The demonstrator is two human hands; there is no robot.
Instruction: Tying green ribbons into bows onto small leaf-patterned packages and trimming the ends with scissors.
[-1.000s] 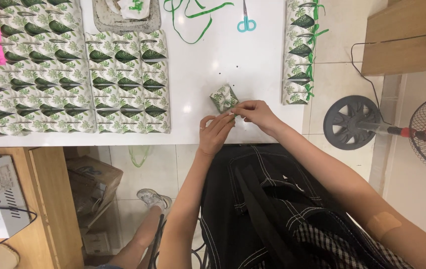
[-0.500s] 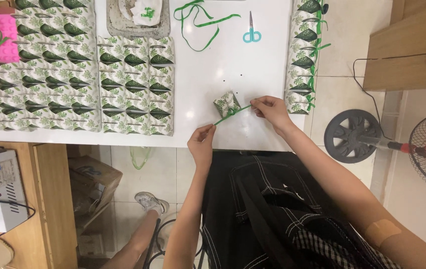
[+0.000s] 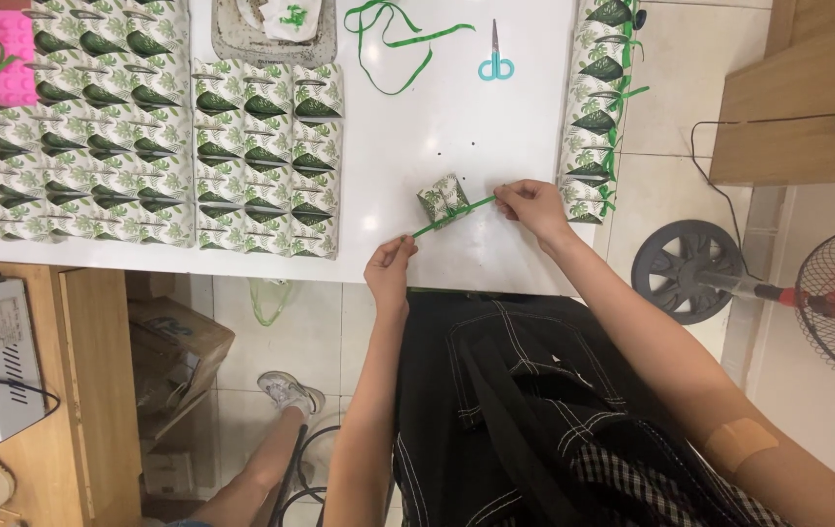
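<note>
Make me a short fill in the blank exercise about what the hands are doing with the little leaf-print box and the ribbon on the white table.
1. Both hands, left hand and right hand, pull the ends of a thin ribbon coloured ____.
2. The ribbon is tied around a small leaf-print paper ____.
3. The light blue-handled ____ lie on the white table, away from both hands.

Missing words: green; box; scissors

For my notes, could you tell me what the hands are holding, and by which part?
A green ribbon tied around the small leaf-print box: left hand and right hand each pinch one end.
</note>
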